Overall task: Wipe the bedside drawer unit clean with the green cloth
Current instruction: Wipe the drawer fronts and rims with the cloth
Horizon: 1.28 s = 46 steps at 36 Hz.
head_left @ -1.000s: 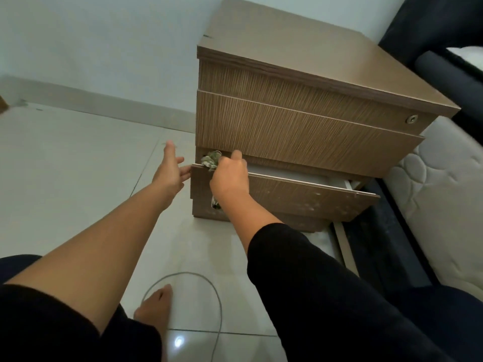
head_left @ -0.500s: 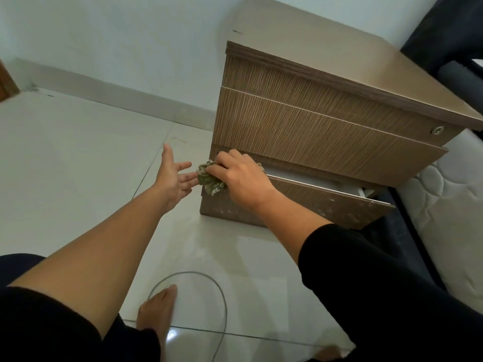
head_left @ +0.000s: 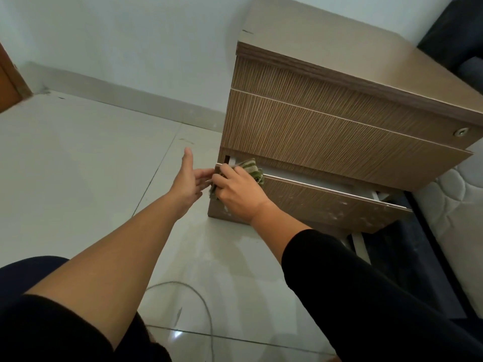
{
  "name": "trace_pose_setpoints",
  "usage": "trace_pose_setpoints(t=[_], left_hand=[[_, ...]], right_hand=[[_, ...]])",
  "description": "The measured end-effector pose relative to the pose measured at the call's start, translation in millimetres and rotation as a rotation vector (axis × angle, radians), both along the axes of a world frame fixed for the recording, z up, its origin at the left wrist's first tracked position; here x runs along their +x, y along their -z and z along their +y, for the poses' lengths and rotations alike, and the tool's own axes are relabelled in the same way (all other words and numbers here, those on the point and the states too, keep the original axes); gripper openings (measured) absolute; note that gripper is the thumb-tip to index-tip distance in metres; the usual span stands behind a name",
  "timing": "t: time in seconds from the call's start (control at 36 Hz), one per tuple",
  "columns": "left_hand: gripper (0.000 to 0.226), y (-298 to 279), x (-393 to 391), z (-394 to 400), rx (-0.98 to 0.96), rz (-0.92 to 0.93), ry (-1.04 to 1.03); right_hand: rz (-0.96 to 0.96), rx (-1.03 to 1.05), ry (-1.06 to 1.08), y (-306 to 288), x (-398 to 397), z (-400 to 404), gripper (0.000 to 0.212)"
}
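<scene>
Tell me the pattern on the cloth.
Green and pale stripes on the cloth, seen in the head view.

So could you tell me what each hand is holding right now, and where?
The right hand grips the bunched green cloth against the bottom drawer front's left top edge. The left hand is open, holding nothing.

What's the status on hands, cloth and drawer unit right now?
Right hand grips green cloth on bottom drawer's top edge, left corner. Left hand open, fingers at that corner. Drawer partly pulled out, front speckled. Nothing blocking.
</scene>
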<state>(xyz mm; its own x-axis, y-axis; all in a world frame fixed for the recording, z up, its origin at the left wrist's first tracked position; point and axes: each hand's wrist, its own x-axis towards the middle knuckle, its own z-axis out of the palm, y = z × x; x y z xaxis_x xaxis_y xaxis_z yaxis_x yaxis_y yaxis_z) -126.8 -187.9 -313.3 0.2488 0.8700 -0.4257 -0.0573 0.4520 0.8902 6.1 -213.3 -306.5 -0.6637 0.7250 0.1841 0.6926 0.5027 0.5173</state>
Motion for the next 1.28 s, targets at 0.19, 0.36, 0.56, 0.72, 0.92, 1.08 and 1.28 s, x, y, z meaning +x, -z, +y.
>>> trace_pose_setpoints(t=[0.19,0.36,0.56,0.72,0.92,1.08,1.28], left_hand=[[0.085,3.8,7.2,4.3,0.072,0.099,0.019],[0.076,14.1,17.3,11.1,0.159,0.169,-0.136],[0.072,12.7,28.4,15.7,0.171,0.062,-0.149],[0.074,17.1,22.3,19.5,0.131,-0.021,-0.174],[0.056,15.9,26.6,9.5,0.202,0.037,-0.227],[0.051,6.9,33.0,2.8,0.248,0.14,-0.256],[0.039,-1.3,42.6,-7.8,0.423,0.415,-0.253]], right_hand=[[-0.048,0.026,-0.031,-4.7,47.8,9.5,0.007],[-0.048,0.059,-0.26,-11.8,67.9,20.1,0.009],[0.041,0.104,-0.302,-1.5,49.7,27.2,0.026],[0.152,0.162,-0.33,-1.6,31.9,35.7,0.032],[0.131,0.206,-0.295,2.0,29.9,49.6,0.031],[0.16,0.202,-0.31,1.0,31.7,50.0,0.021],[0.175,0.162,-0.265,-4.2,33.7,46.2,0.033]])
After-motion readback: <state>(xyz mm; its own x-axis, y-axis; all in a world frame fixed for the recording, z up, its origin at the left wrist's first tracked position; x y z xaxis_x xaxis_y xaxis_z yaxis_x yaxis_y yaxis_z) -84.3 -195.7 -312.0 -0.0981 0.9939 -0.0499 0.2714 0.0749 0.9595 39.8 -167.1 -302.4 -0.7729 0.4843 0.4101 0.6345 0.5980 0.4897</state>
